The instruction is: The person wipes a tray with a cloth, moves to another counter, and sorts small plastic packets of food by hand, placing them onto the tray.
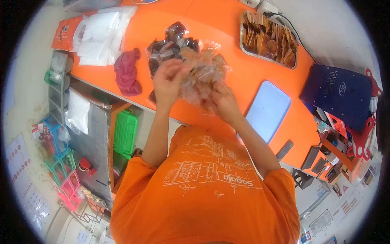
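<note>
A heap of small clear plastic packets with brownish contents (203,75) lies on the orange table in front of me. My left hand (168,79) is at the heap's left side, fingers curled and slightly blurred; what they hold, if anything, is hidden. On the right side, my right hand (223,101) has its fingers closed on a packet at the heap's edge. Dark-filled clear packets (166,49) are piled just behind and left of the heap, partly covered by my left hand.
A crumpled maroon cloth (128,72) and white plastic bags (99,36) lie left. At the back right stands a metal tray (260,55) of filled packets. A pale blue tray (268,110) lies to my right, near a dark blue box (337,89). The table's front edge is close to my body.
</note>
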### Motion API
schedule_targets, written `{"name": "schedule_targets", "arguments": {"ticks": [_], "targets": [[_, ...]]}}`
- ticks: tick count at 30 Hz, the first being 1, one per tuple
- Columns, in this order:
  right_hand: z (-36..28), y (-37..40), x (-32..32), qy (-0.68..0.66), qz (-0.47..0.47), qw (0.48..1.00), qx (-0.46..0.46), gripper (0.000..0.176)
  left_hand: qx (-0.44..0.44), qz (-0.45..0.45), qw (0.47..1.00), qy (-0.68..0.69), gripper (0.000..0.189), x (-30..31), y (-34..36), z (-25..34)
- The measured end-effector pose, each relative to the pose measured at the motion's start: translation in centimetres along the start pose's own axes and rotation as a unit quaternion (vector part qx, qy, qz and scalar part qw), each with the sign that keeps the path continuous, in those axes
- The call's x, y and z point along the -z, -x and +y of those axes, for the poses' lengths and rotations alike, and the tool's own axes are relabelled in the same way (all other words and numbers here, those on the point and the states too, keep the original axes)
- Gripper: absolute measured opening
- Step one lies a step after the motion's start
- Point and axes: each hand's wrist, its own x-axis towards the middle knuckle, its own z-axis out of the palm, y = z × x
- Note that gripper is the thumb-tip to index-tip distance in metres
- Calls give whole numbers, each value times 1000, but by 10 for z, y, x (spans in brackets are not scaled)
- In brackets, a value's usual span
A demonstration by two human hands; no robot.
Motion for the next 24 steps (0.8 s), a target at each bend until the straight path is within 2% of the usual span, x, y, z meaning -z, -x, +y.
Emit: {"name": "schedule_targets", "arguments": {"ticks": [1, 2, 3, 5, 6, 8, 9, 10, 11, 12, 14, 15, 16, 17, 18, 19, 20, 21, 22, 23, 24], "targets": [[-7, 5, 10, 42, 40, 997, 42, 27, -20, -52, 998, -36, 31, -7, 5, -7], [-16, 10, 21, 44, 41, 997, 41, 27, -41, -103, 991, -72, 31, -14, 10, -11], [-25, 14, 33, 70, 52, 995, 56, 22, -43, -104, 991, -71, 31, -22, 17, -9], [-29, 19, 42, 94, 64, 991, 71, 17, -112, -239, 953, -145, 35, -37, 36, -2], [-27, 21, 45, 118, 71, 987, 82, 18, -113, -240, 953, -146, 35, -40, 44, -7], [-19, 29, 44, 141, 80, 983, 93, 19, 59, -252, 964, -55, 40, -41, 57, -23], [-11, 36, 35, 119, 52, 988, 81, 23, 59, -252, 964, -57, 40, -38, 53, -22], [-6, 42, 29, 98, 23, 993, 68, 27, -59, -230, 955, -180, 42, -32, 46, -20], [0, 45, 24, 97, 23, 993, 66, 27, -175, -201, 917, -297, 44, -25, 39, -20], [4, 44, 20, 101, 12, 994, 47, 32, -174, -203, 916, -298, 44, -16, 32, -24], [5, 45, 14, 103, 3, 994, 27, 36, -217, -37, 825, -521, 35, 13, 21, -42], [4, 44, 11, 67, 8, 997, -42, 39, -218, -37, 824, -522, 35, 32, 16, -52], [5, 42, 9, 31, 14, 993, -111, 42, -152, -85, 836, -521, 31, 51, 10, -63], [12, 46, 4, 30, 14, 993, -111, 42, -83, -132, 842, -516, 27, 61, 10, -69], [24, 53, -4, 39, 33, 995, -86, 33, -81, -132, 842, -517, 27, 59, 12, -62], [27, 53, -5, 49, 53, 995, -61, 24, -80, -94, 869, -479, 23, 51, 14, -46], [28, 57, -5, 50, 54, 995, -64, 24, -77, -58, 893, -439, 19, 42, 16, -31], [21, 59, 4, 73, 64, 995, -8, 22, -76, -62, 894, -437, 19, 29, 18, -19], [13, 62, 13, 96, 72, 992, 47, 21, -98, -115, 901, -406, 17, 14, 24, -8], [4, 63, 22, 98, 69, 992, 44, 21, -120, -167, 905, -372, 15, 0, 30, -5], [-7, 62, 30, 131, 87, 984, 79, 18, -119, -254, 879, -385, 15, -12, 36, -13]]}}
